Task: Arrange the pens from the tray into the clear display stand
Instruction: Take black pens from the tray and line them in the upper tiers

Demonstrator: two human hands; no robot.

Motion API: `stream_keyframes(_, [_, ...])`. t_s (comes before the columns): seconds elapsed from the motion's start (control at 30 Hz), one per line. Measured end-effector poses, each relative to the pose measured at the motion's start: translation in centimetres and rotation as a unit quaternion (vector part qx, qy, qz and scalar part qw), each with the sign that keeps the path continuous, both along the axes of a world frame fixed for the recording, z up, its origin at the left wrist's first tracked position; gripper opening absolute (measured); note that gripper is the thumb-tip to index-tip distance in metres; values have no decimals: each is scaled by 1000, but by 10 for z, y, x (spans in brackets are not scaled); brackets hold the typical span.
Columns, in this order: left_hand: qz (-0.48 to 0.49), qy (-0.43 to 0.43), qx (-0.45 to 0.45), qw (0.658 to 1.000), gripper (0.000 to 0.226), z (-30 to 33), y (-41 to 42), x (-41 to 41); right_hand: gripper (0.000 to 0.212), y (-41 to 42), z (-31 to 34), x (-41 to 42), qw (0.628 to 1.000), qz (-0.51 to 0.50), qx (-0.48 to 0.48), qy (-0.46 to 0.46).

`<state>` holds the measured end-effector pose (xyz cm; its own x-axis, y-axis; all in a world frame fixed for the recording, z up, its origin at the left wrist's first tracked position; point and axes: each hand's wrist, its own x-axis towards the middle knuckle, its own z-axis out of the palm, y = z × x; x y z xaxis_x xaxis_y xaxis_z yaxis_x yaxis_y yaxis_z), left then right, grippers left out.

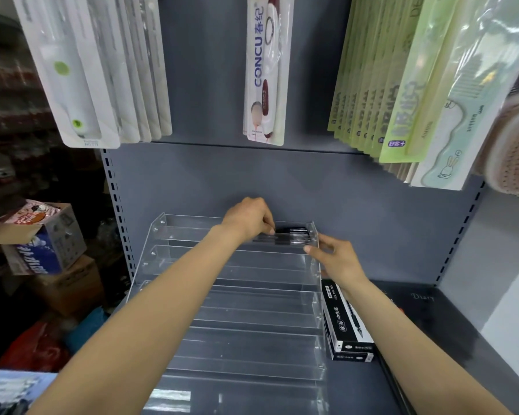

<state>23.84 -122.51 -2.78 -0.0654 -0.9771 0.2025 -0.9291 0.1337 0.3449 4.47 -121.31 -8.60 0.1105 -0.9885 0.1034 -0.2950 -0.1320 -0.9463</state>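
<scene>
From the head camera I see both arms reaching out over the clear display stand (237, 295), a tiered acrylic rack sitting on a grey shelf (450, 339). My left hand (247, 218) is up at the top tier, knuckles toward me, fingers curled down onto a small bunch of black-and-clear pens (291, 236) lying lengthwise in that back row; it looks as though the fingertips pinch the pens' left ends, though the blur there leaves me unsure. My right hand (336, 260) rests at the stand's right edge, just below the pens, fingers loosely extended and holding nothing, the fingertips touching or nearly touching the acrylic side. The lower tiers hold no pens. Just beside the stand's right wall lie stacked black pen boxes (346, 327). Packaged goods (264, 70) hang above.
</scene>
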Motion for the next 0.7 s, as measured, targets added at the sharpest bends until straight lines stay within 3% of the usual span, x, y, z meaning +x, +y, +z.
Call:
stream_keyframes(0.4, [24, 65, -3, 998, 13, -5, -1, -7, 47, 2, 1, 1, 1000, -3, -12, 12])
stream_keyframes(0.57, [35, 149, -124, 980, 15, -11, 20, -7, 42, 22, 6, 9, 963, -81, -189, 171])
stream_keyframes(0.7, [19, 157, -218, 963, 16, -24, 60, -7, 35, 43, 12, 27, 935, -16, -291, 202])
